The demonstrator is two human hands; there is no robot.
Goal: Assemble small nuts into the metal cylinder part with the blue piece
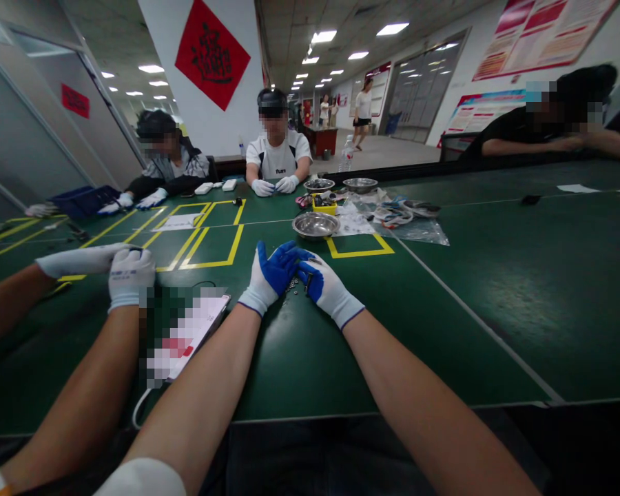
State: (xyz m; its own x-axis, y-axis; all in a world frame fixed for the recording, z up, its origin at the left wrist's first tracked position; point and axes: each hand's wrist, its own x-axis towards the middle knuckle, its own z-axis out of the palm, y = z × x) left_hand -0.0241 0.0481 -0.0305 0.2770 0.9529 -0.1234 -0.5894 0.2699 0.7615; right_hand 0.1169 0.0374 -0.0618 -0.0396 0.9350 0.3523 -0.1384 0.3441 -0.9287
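Both my hands wear white gloves with blue-coated palms and meet above the green table point(418, 331). My left hand point(273, 272) is turned palm up, its fingers stretched towards the right hand; I see nothing held in it. My right hand point(328, 288) is curled inwards, its fingers bent around a small dark metal part point(308, 281). Its exact kind is too small to tell. Another thin, shiny piece point(315, 260) shows at the top of the right fingers. Several tiny metal pieces point(293, 284) lie on the table between my hands.
A steel bowl point(315, 225) stands just beyond my hands, near a yellow bin point(324, 204) and plastic bags point(418, 224). Left of my forearm lies a phone point(193, 337) with a cable. A co-worker's gloved hands point(129, 272) rest further left. Other people sit across the table.
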